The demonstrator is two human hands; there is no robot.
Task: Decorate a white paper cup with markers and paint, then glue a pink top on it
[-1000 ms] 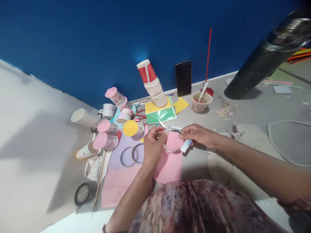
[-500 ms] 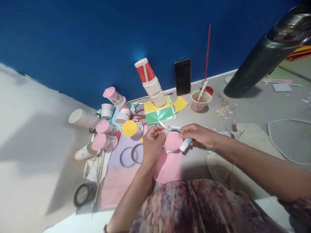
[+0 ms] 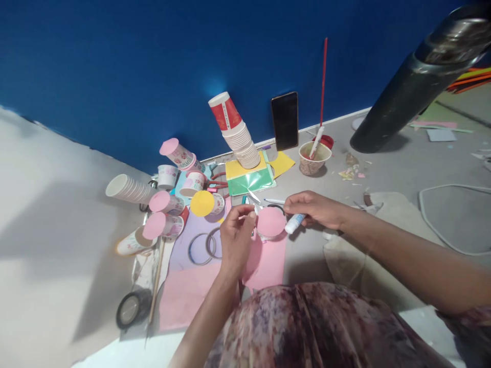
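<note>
A pink paper disc (image 3: 271, 221) lies on top of a paper cup between my hands, above a pink sheet (image 3: 264, 266). My left hand (image 3: 238, 232) is just left of the disc, thumb and fingers curled near a small white piece too small to make out. Closed round a white and blue glue tube (image 3: 295, 223), my right hand (image 3: 310, 208) is at the disc's right side. Scissors (image 3: 276, 207) lie behind the disc, partly hidden, with a pen (image 3: 274, 201) beyond them.
Cups with pink discs (image 3: 155, 225) and one with a yellow disc (image 3: 202, 203) stand at left. A tall cup stack (image 3: 245, 148), phone (image 3: 285, 121), marker-holding cup (image 3: 314, 166) and black bottle (image 3: 406, 97) are behind. Tape rings (image 3: 200, 249) lie on purple paper.
My left hand has drawn slightly left, away from the pink disc, and its fingers have parted a little. My right hand still holds the glue tube. The view has shifted slightly.
</note>
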